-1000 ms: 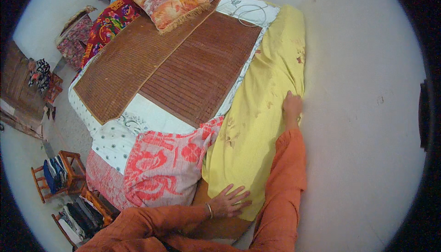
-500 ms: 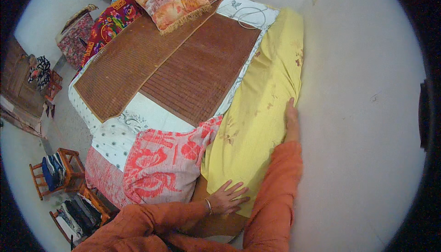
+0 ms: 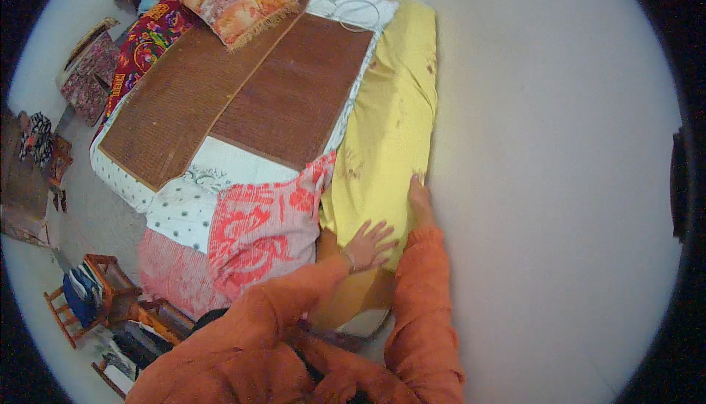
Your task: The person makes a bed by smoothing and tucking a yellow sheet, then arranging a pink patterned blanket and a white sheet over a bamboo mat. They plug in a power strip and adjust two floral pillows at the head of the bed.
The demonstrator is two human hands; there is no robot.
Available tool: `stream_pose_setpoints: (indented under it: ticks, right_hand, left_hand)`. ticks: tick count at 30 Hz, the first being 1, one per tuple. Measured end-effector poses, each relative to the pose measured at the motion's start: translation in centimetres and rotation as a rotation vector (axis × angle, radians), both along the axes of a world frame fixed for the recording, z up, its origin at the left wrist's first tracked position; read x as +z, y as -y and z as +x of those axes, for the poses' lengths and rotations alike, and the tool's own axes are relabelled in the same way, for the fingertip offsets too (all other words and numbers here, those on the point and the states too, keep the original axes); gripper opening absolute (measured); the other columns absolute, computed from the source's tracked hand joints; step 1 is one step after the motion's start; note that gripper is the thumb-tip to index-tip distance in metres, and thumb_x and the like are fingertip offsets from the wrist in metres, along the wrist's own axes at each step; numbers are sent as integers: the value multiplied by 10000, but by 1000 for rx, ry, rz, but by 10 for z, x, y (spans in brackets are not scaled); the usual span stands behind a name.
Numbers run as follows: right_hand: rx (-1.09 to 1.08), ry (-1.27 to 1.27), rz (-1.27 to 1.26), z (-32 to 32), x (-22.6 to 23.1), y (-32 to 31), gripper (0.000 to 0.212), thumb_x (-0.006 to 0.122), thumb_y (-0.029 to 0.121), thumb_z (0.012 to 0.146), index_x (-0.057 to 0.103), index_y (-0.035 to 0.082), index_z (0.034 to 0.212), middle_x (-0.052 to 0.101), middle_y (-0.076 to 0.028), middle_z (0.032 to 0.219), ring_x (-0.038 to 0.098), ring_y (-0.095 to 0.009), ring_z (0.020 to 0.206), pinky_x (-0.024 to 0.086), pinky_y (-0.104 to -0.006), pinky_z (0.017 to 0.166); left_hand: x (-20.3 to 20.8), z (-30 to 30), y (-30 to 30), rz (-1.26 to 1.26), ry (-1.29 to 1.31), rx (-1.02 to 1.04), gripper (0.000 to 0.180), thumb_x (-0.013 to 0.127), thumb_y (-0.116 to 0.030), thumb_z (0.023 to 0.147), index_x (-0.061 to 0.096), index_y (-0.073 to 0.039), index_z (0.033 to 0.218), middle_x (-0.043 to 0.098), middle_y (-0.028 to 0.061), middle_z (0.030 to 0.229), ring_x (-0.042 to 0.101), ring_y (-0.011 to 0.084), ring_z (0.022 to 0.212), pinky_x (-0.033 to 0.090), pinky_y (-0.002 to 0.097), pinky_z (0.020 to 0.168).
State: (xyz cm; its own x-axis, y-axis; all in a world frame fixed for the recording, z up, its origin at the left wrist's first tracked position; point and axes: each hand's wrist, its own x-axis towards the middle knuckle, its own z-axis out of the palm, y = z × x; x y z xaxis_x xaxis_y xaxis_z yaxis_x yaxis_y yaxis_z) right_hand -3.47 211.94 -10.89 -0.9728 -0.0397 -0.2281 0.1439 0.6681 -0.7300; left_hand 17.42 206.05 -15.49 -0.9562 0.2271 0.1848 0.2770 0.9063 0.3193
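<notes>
A yellow sheet (image 3: 386, 102) with small brown patterns covers the right side of the bed, along the wall. My left hand (image 3: 369, 246) lies on its near end with the fingers spread, a bracelet at the wrist. Against the wall, my right hand (image 3: 421, 202) rests at the sheet's right edge. Its thumb points away from me; the other fingers are mostly hidden, so I cannot tell whether they grip the fabric. Below the sheet's near end, a brown surface (image 3: 360, 297) shows. A red-and-pink patterned cloth (image 3: 265, 220) lies left of my left hand.
Two brown mats (image 3: 294, 87) lie on the white bedding (image 3: 235, 161). Fringed orange pillows (image 3: 246, 10) and a dark red floral cloth (image 3: 151, 47) are at the far left. Wooden chairs (image 3: 110, 279) with folded clothes stand at lower left. The white wall (image 3: 544, 183) borders the right side.
My left hand has moved farther up the bed, and my hands are closer together. More of the brown surface shows at the near end. The whole view has shifted.
</notes>
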Motion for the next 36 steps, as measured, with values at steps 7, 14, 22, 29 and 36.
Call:
stream_pose_setpoints:
  ticks: [7,14,22,29,36]
  right_hand:
    - [6,30,17,138,-12,-83,539,452,393,861,484,-64,1146,537,-279,1084,508,-412,1026,402,-408,869]
    - [115,-542,23,324,9,-131,220,574,157,795,570,-6,943,576,-153,896,552,-311,809,448,-381,734]
    - [536,-415,-12,446,-22,-125,183,626,107,738,581,15,890,570,-130,910,540,-306,857,446,-382,752]
    - [806,-793,123,466,-68,-25,391,622,101,695,512,31,1064,578,-162,892,555,-325,854,452,-403,732]
    - [958,-218,-81,501,-86,-9,235,545,89,726,571,11,946,581,-176,696,597,-268,683,458,-346,581]
  left_hand:
    - [4,11,23,517,99,-83,452,583,-141,783,453,-96,1214,365,157,1315,281,328,1260,188,456,1045]
    - [-17,136,69,485,71,-58,396,651,-196,734,486,-47,1062,479,163,1068,453,337,1015,401,384,851]
    - [-55,248,134,97,353,-165,597,767,-403,539,536,-136,1020,509,89,946,479,298,973,418,415,803]
    - [-82,315,160,-39,701,-175,550,738,-425,581,580,-156,1034,483,81,1126,429,285,1085,309,474,929]
    - [-52,306,170,202,294,1100,877,766,-345,577,332,-114,1303,389,186,1257,377,346,1146,288,421,985]
